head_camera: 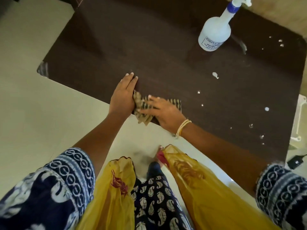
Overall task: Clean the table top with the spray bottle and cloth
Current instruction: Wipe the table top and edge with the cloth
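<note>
A dark brown table top (166, 67) fills the middle of the head view. At its near edge lies a striped beige and black cloth (141, 107), bunched and partly hanging over the edge. My right hand (163, 112) presses flat on the cloth with straight, spread fingers. My left hand (123, 93) rests on the table just left of the cloth, fingers straight, its side touching the cloth. A white spray bottle (216, 32) with a blue collar stands upright at the far right of the table, apart from both hands.
White droplets and smears (215, 75) dot the right half of the table. Pale floor tiles (41, 113) surround the table on the left and near side. A dark object (295, 161) lies on the floor at the right. My yellow scarf hangs below.
</note>
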`<state>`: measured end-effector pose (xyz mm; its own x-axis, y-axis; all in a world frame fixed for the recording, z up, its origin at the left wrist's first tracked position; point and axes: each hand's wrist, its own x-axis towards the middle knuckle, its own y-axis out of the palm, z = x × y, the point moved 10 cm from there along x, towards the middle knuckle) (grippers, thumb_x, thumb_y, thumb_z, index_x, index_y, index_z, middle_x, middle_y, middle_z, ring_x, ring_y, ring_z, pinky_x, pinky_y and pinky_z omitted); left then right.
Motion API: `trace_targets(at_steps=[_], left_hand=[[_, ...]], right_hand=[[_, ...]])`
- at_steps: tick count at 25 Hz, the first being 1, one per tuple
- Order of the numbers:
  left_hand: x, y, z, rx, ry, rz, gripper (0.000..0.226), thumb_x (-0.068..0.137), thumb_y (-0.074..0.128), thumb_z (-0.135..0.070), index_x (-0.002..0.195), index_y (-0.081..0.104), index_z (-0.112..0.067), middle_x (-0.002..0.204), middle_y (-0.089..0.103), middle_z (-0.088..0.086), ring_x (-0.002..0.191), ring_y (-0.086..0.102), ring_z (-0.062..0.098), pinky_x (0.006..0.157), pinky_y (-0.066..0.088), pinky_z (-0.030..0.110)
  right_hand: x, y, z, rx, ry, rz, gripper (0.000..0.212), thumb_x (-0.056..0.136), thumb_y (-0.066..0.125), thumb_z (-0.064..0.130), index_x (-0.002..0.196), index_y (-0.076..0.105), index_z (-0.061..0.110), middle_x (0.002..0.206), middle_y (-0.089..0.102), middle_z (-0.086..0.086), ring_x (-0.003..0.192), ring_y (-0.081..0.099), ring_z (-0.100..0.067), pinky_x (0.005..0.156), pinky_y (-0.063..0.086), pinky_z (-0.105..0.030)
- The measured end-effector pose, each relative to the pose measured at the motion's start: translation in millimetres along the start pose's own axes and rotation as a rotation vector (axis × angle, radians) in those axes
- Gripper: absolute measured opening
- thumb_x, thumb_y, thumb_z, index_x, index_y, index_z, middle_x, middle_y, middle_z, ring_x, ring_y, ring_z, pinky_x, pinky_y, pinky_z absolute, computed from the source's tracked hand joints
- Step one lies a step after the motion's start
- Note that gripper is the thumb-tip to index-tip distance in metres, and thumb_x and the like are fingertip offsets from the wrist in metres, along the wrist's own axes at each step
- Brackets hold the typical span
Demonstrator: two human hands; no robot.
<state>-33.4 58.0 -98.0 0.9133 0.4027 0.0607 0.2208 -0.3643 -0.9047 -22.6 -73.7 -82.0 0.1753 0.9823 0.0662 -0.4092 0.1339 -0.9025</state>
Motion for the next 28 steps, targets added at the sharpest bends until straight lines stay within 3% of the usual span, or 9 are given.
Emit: trace_targets(at_steps=[2, 4, 8, 13, 15, 18, 21, 24, 28], left_hand=[[-9, -1, 2, -0.017, 0.022, -0.009, 0.050, 0.094, 0.047, -0.007, 0.143, 0.042, -0.001, 0.150, 0.039, 0.017, 0.142, 0.034, 0.032, 0.116, 0.032, 0.042], [-17, -6, 3, -0.037, 0.038, -0.046, 0.052, 0.090, 0.044, 0.004, 0.142, 0.044, -0.001, 0.149, 0.041, 0.016, 0.141, 0.036, 0.031, 0.116, 0.031, 0.040], [-36, -7, 7, 0.013, 0.037, -0.005, 0.057, 0.091, 0.050, 0.006, 0.146, 0.040, -0.004, 0.152, 0.039, 0.012, 0.142, 0.034, 0.028, 0.117, 0.029, 0.039], [-48, -9, 11, 0.010, 0.072, 0.069, 0.053, 0.095, 0.029, -0.021, 0.143, 0.043, -0.001, 0.151, 0.039, 0.017, 0.141, 0.036, 0.033, 0.115, 0.025, 0.040], [-53, -11, 11, 0.011, 0.092, 0.096, 0.057, 0.097, 0.021, -0.027, 0.144, 0.042, -0.002, 0.152, 0.037, 0.017, 0.142, 0.034, 0.033, 0.115, 0.025, 0.041], [-58, -19, 20, 0.047, 0.088, 0.059, 0.046, 0.102, 0.033, -0.021, 0.142, 0.045, -0.001, 0.151, 0.039, 0.018, 0.140, 0.037, 0.034, 0.114, 0.031, 0.043], [-57, -29, 43, 0.096, -0.026, 0.024, 0.053, 0.099, 0.048, -0.034, 0.142, 0.044, -0.003, 0.151, 0.039, 0.016, 0.139, 0.038, 0.032, 0.113, 0.033, 0.044], [-58, -33, 69, 0.065, -0.141, 0.034, 0.069, 0.093, 0.052, -0.052, 0.145, 0.041, -0.007, 0.154, 0.036, 0.012, 0.140, 0.037, 0.030, 0.113, 0.035, 0.044], [-62, -35, 81, -0.010, -0.118, 0.042, 0.067, 0.094, 0.052, -0.051, 0.146, 0.041, -0.011, 0.156, 0.034, 0.005, 0.143, 0.033, 0.024, 0.112, 0.034, 0.039]], right_hand=[[1, -8, 5, 0.077, -0.003, 0.010, 0.050, 0.083, 0.062, -0.007, 0.125, 0.066, 0.021, 0.136, 0.058, -0.012, 0.134, 0.047, -0.025, 0.111, 0.037, -0.035], [16, -40, -36, 0.119, 0.164, -0.172, 0.031, 0.083, 0.070, 0.013, 0.113, 0.073, 0.018, 0.125, 0.065, -0.009, 0.123, 0.056, -0.018, 0.108, 0.040, -0.027], [37, -53, -91, 0.014, 0.464, -0.224, 0.046, 0.092, 0.045, 0.007, 0.132, 0.060, 0.024, 0.139, 0.054, -0.012, 0.136, 0.044, -0.032, 0.113, 0.035, -0.040], [-9, 11, 31, 0.050, 0.175, -0.075, 0.059, 0.086, 0.052, -0.011, 0.133, 0.059, 0.024, 0.140, 0.054, -0.012, 0.138, 0.041, -0.034, 0.112, 0.033, -0.042], [-29, 14, 46, 0.220, 0.195, -0.069, 0.057, 0.089, 0.050, -0.012, 0.133, 0.059, 0.024, 0.142, 0.052, -0.013, 0.141, 0.037, -0.029, 0.114, 0.032, -0.035], [-13, -20, 3, 0.532, 0.431, -0.298, 0.058, 0.091, 0.043, -0.010, 0.129, 0.060, 0.031, 0.138, 0.055, -0.016, 0.134, 0.046, -0.023, 0.114, 0.032, -0.028], [24, -67, -81, 0.561, 0.679, -0.572, 0.057, 0.088, 0.042, -0.011, 0.128, 0.062, 0.023, 0.135, 0.058, -0.011, 0.123, 0.049, -0.004, 0.107, 0.029, -0.008], [63, -76, -143, 0.417, 0.864, -0.444, 0.059, 0.090, 0.040, -0.008, 0.137, 0.055, 0.024, 0.146, 0.048, -0.005, 0.137, 0.041, -0.016, 0.108, 0.023, -0.008], [119, -38, -107, 0.132, 0.554, -0.177, 0.056, 0.092, 0.044, -0.003, 0.140, 0.052, 0.025, 0.147, 0.046, -0.010, 0.143, 0.031, -0.029, 0.116, 0.019, -0.027]])
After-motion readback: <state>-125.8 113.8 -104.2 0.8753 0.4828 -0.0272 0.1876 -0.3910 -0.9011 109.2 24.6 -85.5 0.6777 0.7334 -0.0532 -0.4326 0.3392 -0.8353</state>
